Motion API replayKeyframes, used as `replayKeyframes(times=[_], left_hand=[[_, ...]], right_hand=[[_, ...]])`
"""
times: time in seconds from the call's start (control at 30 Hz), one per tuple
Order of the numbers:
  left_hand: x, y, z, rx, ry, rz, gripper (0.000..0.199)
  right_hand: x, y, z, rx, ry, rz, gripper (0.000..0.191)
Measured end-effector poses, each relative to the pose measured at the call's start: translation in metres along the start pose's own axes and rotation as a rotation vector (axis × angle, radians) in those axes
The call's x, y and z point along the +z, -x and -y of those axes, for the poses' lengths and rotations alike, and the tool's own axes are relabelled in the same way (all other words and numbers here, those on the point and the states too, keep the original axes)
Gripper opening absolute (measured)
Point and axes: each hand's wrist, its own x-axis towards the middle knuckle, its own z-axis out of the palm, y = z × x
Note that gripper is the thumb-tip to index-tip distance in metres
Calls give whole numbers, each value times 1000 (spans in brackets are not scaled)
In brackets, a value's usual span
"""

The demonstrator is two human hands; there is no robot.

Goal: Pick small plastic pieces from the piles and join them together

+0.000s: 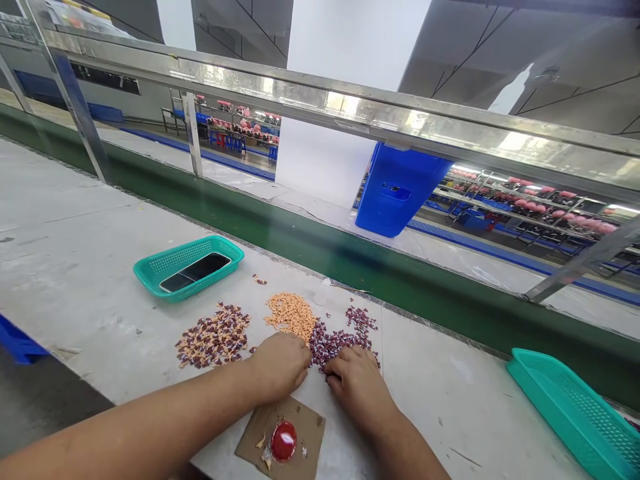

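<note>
My left hand (281, 365) is closed, its fingers curled down at the near edge of a pile of small orange pieces (290, 313). Whatever its fingertips hold is hidden. My right hand (357, 377) has its fingers bent together on the near side of a scatter of small dark purple and white pieces (327, 343); its fingertips are too covered to show what they pinch. Left of my hands lies a heap of two-coloured orange and purple pieces (214, 335). Close to me, a red round dish or cap (284, 441) sits on a square of brown cardboard (311, 440).
A green perforated basket (150, 272) with a smartphone (200, 270) inside stands at left. Another green basket (560, 400) is at right. Beyond the pale table (75, 227) runs a green conveyor belt (280, 240), under a metal rail (300, 90). A blue bin (395, 193) stands behind it.
</note>
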Motion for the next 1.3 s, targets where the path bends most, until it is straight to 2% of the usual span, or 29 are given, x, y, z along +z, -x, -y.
replayKeyframes(times=[0.17,0.3,0.43,0.57,0.63,0.77,0.87,1.03,1.17,1.23,1.3], left_hand=[[7,-6,-4,13,16,28,16],[8,-9,-7,16,89,42,16],[-2,-7,-6,-38,246,-5,16],[-16,1,-7,-141,523,-68,15],[-19,5,-10,-187,703,-71,14],[-18,15,-17,-258,1074,-35,8],[-18,22,-18,-301,1311,13,11],[-17,30,-19,-373,1548,93,16],[-14,33,-21,-423,1643,94,13],[-12,35,-21,-452,1670,59,11],[-11,38,-19,-490,1692,-6,10]], right_hand=[[1,0,-1,-18,-29,-9,20],[3,0,0,-25,-164,-48,19],[3,1,2,-9,-317,-100,18],[5,2,6,-11,-519,-94,10],[7,3,9,-11,-822,-69,6],[9,6,19,77,-1695,34,22],[5,9,26,107,-1909,112,20],[4,13,34,84,-1999,192,16],[9,13,35,49,-1974,210,15],[10,13,35,21,-1877,196,16],[10,13,36,-43,-1624,149,14]])
